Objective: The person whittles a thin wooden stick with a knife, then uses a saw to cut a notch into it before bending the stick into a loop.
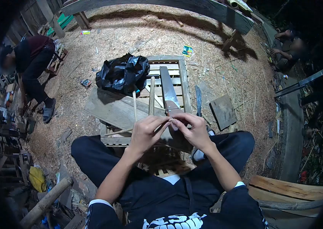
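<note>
L hand & R hand met over lap, fingertips pinched together on sth thin, too small to ID. Cleaver lay on wooden pallet just ahead; smaller knife beside it, bamboo strips near L hand. Judged: best kept pinch firm, elbows braced on knees, work well clear of blades.

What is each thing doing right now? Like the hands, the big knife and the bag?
left hand: fingers pinched together, touching right hand
right hand: fingers curled, pinching something too small to tell
big knife: lying flat on pallet
wooden pallet: flat on ground
black bag: crumpled, on pallet corner
</note>
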{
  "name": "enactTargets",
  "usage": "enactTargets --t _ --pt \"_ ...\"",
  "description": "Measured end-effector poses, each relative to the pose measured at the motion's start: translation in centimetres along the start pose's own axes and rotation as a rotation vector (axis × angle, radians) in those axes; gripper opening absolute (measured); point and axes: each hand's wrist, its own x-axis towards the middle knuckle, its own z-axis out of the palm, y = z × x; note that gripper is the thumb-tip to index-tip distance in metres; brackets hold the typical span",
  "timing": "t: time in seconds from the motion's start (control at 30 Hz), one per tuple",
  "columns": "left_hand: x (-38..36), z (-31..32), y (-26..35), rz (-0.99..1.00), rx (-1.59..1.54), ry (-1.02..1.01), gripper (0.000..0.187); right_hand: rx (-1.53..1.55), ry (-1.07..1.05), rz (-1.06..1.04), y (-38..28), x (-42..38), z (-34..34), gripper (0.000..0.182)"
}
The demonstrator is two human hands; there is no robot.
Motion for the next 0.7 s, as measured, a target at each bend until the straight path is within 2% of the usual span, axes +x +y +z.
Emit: enactTargets --t 0.13,0.23,0.5,0.7 --pt "0.1 -0.2 0.0 -0.023 0.016 -0.003 0.023 0.085 -0.003 0.044 -0.3 0.2 -0.1 0.018" --pt "0.2 -0.3 -0.1 -0.004 0.012 -0.018 0.024 0.094 -0.019 -0.005 -0.2 0.4 -0.3 0.019" --pt "0.3 -0.9 -0.9 0.127 0.029 -0.046 0.036 -0.013 -0.027 -0.086 0.0 0.6 -0.3 0.015" --pt "0.0 -0.7 -1.2 0.149 0.045 -0.037 0.036 -0.017 -0.079 -0.069 -0.1 0.5 -0.6 0.016"
